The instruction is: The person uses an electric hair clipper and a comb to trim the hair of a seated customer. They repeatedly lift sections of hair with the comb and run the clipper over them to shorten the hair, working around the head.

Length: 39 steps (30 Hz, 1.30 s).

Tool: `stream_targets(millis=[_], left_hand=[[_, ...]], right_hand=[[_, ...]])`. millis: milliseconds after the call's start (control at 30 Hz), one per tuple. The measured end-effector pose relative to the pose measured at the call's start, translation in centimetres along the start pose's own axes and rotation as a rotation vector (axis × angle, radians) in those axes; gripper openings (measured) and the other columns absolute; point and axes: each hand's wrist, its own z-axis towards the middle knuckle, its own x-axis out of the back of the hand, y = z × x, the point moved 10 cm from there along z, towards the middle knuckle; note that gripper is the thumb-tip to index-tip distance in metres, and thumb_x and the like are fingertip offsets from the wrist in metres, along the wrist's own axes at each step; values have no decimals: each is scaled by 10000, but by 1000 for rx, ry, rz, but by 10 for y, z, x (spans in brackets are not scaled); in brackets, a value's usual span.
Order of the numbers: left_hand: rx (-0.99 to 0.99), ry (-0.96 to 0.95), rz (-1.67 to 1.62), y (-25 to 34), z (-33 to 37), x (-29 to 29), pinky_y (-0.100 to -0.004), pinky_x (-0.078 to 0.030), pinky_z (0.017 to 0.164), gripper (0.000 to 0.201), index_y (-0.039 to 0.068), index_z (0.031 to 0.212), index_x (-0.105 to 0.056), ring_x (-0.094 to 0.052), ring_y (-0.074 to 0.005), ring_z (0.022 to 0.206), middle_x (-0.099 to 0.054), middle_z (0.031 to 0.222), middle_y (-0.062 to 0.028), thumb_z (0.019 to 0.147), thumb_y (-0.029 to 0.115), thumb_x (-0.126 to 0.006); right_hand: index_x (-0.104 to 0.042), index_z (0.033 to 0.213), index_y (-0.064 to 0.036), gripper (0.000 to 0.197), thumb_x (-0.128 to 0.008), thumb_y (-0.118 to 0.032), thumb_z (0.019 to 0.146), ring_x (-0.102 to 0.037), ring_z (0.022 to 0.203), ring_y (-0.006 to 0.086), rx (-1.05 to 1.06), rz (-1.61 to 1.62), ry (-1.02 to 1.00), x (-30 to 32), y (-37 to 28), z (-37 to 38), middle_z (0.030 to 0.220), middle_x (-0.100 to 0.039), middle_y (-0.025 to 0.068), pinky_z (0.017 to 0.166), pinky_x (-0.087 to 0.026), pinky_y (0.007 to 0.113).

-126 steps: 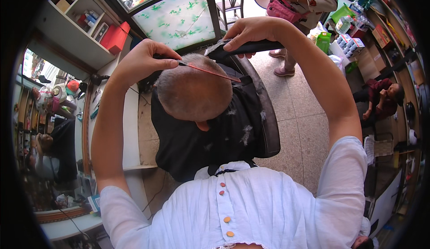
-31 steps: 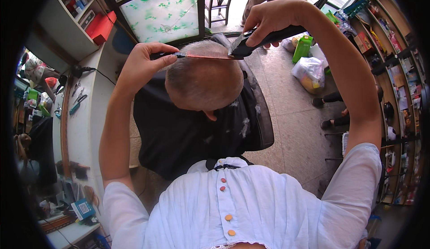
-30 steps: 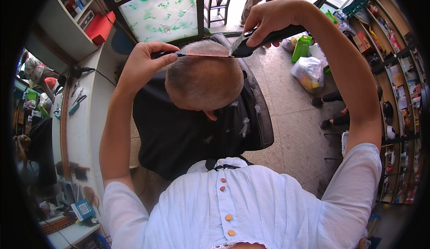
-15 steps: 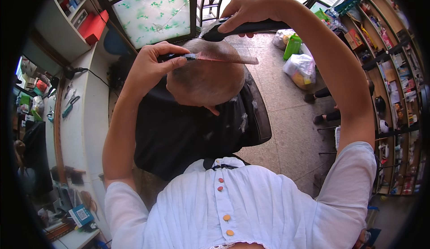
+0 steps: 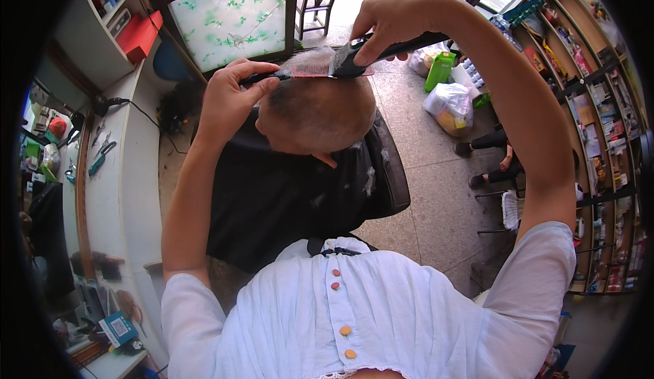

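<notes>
Beyond stands one chair (image 5: 319, 8); left grip (image 5: 230, 96) holds one comb (image 5: 311, 71), right grip (image 5: 392, 25) one clipper (image 5: 349, 64).

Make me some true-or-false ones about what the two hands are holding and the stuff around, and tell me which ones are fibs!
1. The left hand holds a comb. True.
2. The right hand holds scissors. False: it holds black clippers.
3. The cape on the person in front is yellow. False: it is black, with pale tufts on it.
4. The dark chair is to the right of the leaf-patterned panel. True.
5. The see-through plastic bag hangs from the ceiling. False: it rests on the floor, near a green package.
</notes>
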Motion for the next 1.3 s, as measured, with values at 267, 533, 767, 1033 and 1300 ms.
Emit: stream_targets(millis=[267,533,767,1033,1300], left_hand=[[31,-163,-237,0,-23,-15,-217,-419,742,217,-14,1032,-692,-519,-61,803,-579,854,4,850,103,-705],[-22,79,-158,-19,-24,8,-238,-446,760,215,18,1008,-712,-597,-109,840,-649,876,-38,814,109,-724],[-64,152,-73,-19,-19,9,-206,-436,713,217,-7,1035,-695,-551,-66,799,-590,851,-4,836,79,-712],[-47,149,-116,-6,-26,4,-200,-420,719,217,4,1033,-700,-522,-60,784,-577,853,3,830,81,-719],[32,40,-358,-26,-56,-9,-210,-439,731,204,-2,1033,-696,-548,-67,823,-587,871,3,836,52,-705]], right_hand=[[-670,1042,32,428,-720,-340,835,-624,529,114,-32,451,222,3,15,18,673,-637,81,497,-510,213],[-693,1019,15,412,-742,-321,786,-639,548,131,-85,67,32,1,23,-9,716,-658,74,518,-519,222],[-682,1063,22,441,-742,-284,751,-638,532,138,-119,-129,-31,7,-17,-9,676,-661,87,494,-503,246],[-691,1042,13,527,-734,-402,721,-670,655,221,69,-246,160,9,-58,30,755,-679,145,632,-528,333],[-677,1095,18,450,-767,-255,749,-640,613,181,-54,-198,147,4,-29,-19,789,-686,136,573,-512,276]])
